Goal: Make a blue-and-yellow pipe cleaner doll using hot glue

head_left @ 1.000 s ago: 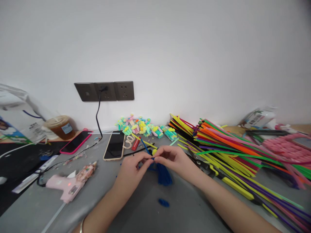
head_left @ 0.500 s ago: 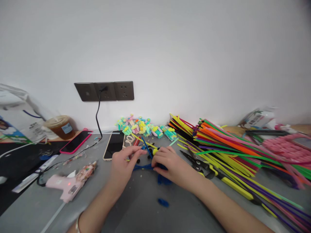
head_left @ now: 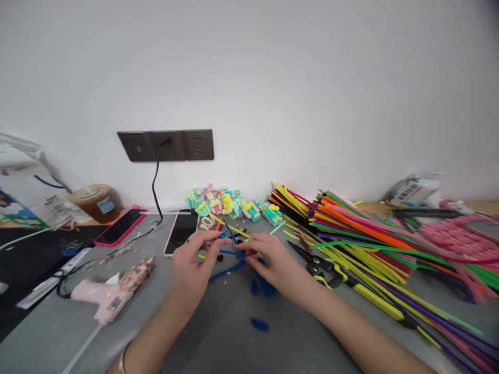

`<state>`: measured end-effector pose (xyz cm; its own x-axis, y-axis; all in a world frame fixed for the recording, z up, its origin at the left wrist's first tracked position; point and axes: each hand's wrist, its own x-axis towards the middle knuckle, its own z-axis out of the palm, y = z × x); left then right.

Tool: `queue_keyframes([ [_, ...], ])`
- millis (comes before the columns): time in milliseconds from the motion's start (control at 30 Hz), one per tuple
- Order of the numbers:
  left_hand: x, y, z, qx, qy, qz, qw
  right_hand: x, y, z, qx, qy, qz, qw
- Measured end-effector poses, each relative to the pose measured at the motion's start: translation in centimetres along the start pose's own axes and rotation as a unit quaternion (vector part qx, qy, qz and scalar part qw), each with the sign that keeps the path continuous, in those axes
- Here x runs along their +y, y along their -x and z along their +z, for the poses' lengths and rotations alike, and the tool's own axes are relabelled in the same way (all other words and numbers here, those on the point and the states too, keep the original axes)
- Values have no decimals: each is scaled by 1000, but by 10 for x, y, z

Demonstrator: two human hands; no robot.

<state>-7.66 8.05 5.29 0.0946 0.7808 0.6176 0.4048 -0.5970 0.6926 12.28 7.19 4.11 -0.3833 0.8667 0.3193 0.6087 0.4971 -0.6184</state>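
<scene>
Blue pipe cleaners (head_left: 230,269) cross in a small tangle between my two hands, just above the grey table. My left hand (head_left: 195,265) pinches a blue end between thumb and fingertips. From the other side, my right hand (head_left: 272,258) grips the blue pipe cleaners where they meet; its fingers partly cover the joint. One blue strand stands up between the hands. Below my right hand lies a blue coiled piece (head_left: 268,287), and a smaller blue piece (head_left: 260,324) rests nearer to me.
A pink glue gun (head_left: 105,296) lies at left, near two phones. Small pastel figures (head_left: 230,203) are heaped by the wall. On the right spread many coloured pipe cleaners (head_left: 362,228), with yellow-handled pliers (head_left: 374,298) beside them. A drink cup (head_left: 95,203) stands back left.
My left hand has shifted slightly left and now pinches a blue end. More of the blue strands show between the hands, and my right hand's fingers have opened out somewhat around them.
</scene>
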Motion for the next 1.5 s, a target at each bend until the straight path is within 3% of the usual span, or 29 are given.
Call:
queue_keyframes([
  [133, -2, -3, -2, 36, 3, 4, 999, 7, -3, -4, 76, -113, 36, 990],
  [267, -3, -4, 3, -64, -12, -7, 998, 11, -7, -7, 101, -243, 89, 961],
  [433, -8, 3, 11, -128, -18, 63, 990, 10, -9, -7, 92, -367, 136, 916],
  [567, -11, 5, 13, -132, -38, 73, 988, 9, -9, -6, 86, -415, 145, 894],
  [700, -12, 3, 13, -128, -19, 90, 988, 9, -9, -6, 98, -400, 136, 901],
  [867, -9, 1, 15, -132, 43, 12, 990, 7, -8, -9, 139, -297, 134, 935],
  [967, -7, 2, 16, -139, 88, -49, 985, 5, -8, -9, 131, -287, 127, 941],
  [1233, 1, 3, 18, -146, 158, -171, 961, -3, -9, -9, 116, -387, 108, 908],
  [1400, 1, 2, 19, -140, 176, -195, 955, -2, -7, -8, 110, -388, 126, 906],
  [1500, 1, 2, 19, -145, 172, -191, 956, 3, -6, -5, 118, -418, 156, 887],
])
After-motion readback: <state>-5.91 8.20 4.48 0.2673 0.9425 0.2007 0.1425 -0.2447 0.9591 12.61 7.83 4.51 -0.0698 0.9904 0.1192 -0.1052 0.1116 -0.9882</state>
